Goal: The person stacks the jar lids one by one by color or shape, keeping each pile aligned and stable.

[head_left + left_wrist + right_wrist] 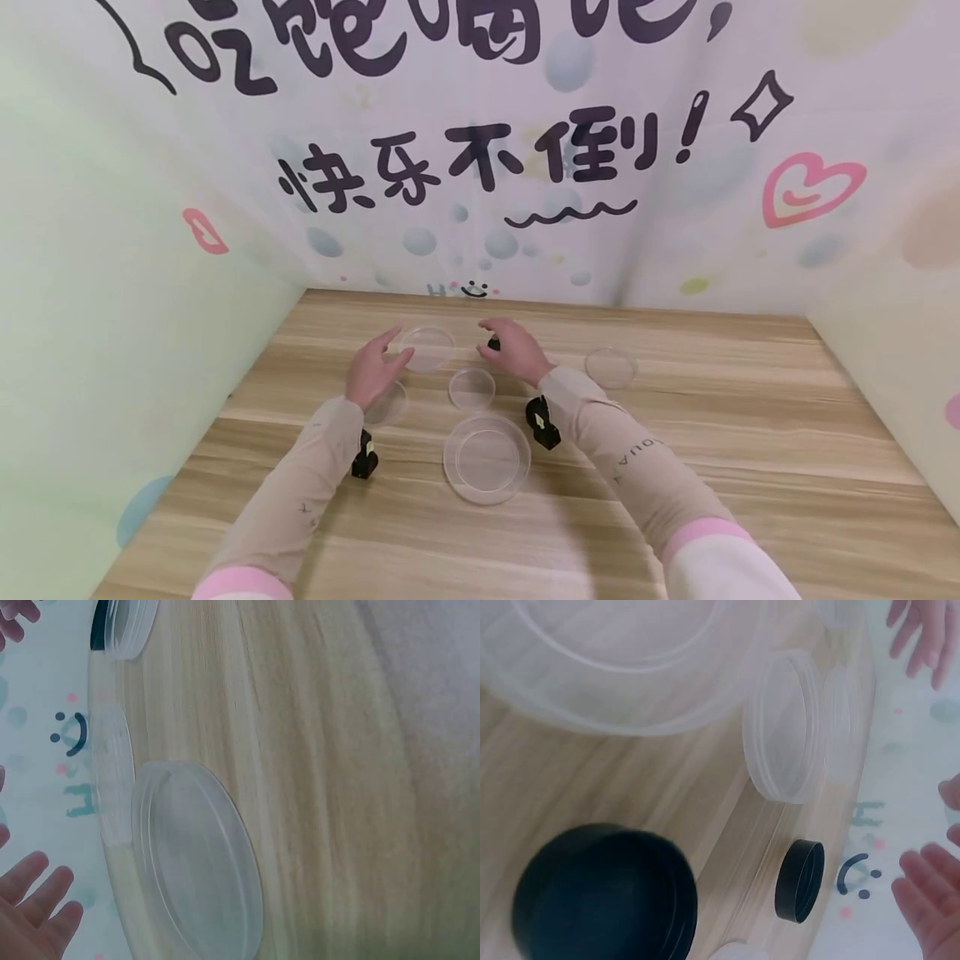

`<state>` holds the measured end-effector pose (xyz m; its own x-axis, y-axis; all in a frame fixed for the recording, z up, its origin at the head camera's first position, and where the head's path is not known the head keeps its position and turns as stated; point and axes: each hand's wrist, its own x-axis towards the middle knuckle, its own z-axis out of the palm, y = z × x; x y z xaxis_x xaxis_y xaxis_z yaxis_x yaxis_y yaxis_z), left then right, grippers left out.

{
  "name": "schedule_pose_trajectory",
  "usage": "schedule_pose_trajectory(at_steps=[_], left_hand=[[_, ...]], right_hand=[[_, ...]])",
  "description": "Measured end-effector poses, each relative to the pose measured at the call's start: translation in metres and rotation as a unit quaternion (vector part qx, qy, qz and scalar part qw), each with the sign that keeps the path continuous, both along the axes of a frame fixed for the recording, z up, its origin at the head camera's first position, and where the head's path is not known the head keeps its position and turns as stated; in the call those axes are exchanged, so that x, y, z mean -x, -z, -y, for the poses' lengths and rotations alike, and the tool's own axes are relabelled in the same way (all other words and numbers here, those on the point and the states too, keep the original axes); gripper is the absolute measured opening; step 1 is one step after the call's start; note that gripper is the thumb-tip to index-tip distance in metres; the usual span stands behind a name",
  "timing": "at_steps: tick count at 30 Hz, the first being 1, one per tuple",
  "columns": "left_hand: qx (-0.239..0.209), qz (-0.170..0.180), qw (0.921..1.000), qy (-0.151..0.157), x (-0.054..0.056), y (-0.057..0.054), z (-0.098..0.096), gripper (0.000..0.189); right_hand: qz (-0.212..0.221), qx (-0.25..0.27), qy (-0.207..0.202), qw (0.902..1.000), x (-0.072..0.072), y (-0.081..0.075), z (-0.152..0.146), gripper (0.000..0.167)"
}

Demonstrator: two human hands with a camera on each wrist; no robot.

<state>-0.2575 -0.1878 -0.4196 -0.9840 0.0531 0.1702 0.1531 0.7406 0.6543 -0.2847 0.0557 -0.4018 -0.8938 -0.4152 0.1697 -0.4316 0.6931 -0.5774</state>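
My left hand [373, 368] is held over the table with its fingers spread, holding nothing. It is nearest a large clear plastic round lid [429, 348] at the back and another clear lid [392, 403], partly hidden by the hand. Fingers loosely bent, my right hand [516, 350] hovers around a small black round lid [800, 881], which it mostly covers in the head view. A second black lid [607, 892] lies closer to the right wrist, hollow side showing. Between the hands sits a small clear lid [472, 389].
The largest clear round lid [487, 492] lies at the front middle, and one more clear lid [611, 367] sits to the right of my right forearm. A printed cloth wall [465, 250] rises along the back edge of the wooden table [750, 400].
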Motion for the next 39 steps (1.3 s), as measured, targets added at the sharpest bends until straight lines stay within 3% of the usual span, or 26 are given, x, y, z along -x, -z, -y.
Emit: schedule_pose_trajectory(at_steps=[7,15,18,22,25,28,30,33,35,36,37,38,39], left_hand=[[-0.052,0.032,0.9974,-0.038,0.013,0.003,-0.004,0.048],[-0.096,0.059,0.9909,-0.074,0.019,0.005,-0.008,0.046],[-0.118,0.069,0.9864,-0.091,0.02,0.009,-0.004,0.046],[-0.116,0.075,0.985,-0.103,0.021,0.016,0.004,0.046],[-0.104,0.073,0.986,-0.109,0.022,0.021,0.009,0.045],[-0.1,0.075,0.986,-0.11,0.025,0.023,0.012,0.045],[-0.098,0.081,0.9861,-0.107,0.027,0.023,0.012,0.044],[-0.09,0.094,0.9865,-0.099,0.029,0.023,0.012,0.044],[-0.087,0.104,0.9862,-0.095,0.03,0.022,0.012,0.044],[-0.086,0.108,0.9861,-0.093,0.03,0.022,0.012,0.045],[-0.086,0.111,0.9858,-0.093,0.03,0.021,0.012,0.045],[-0.087,0.114,0.9854,-0.093,0.031,0.021,0.012,0.045],[-0.086,0.116,0.9852,-0.092,0.032,0.021,0.013,0.045]], right_hand=[[0.066,0.113,0.024,0.9911,0.014,0.008,0.0,0.039],[0.102,0.168,0.058,0.9787,0.021,0.016,0.012,0.038],[0.068,0.207,0.035,0.9753,0.053,0.057,0.015,0.04],[0.086,0.201,0.027,0.9755,0.072,0.08,0.023,0.046],[0.15,0.168,0.048,0.9731,0.045,0.046,0.033,0.048],[0.153,0.149,0.049,0.9757,0.034,0.034,0.04,0.047],[0.131,0.159,0.032,0.9779,0.055,0.064,0.041,0.048],[0.103,0.162,0.012,0.9814,0.105,0.132,0.043,0.051],[0.105,0.163,0.003,0.9811,0.131,0.167,0.045,0.055],[0.121,0.149,0.012,0.9812,0.133,0.167,0.048,0.055],[0.135,0.14,0.02,0.9807,0.125,0.157,0.051,0.055],[0.142,0.128,0.028,0.9812,0.106,0.133,0.054,0.053],[0.153,0.114,0.037,0.981,0.106,0.131,0.056,0.055]])
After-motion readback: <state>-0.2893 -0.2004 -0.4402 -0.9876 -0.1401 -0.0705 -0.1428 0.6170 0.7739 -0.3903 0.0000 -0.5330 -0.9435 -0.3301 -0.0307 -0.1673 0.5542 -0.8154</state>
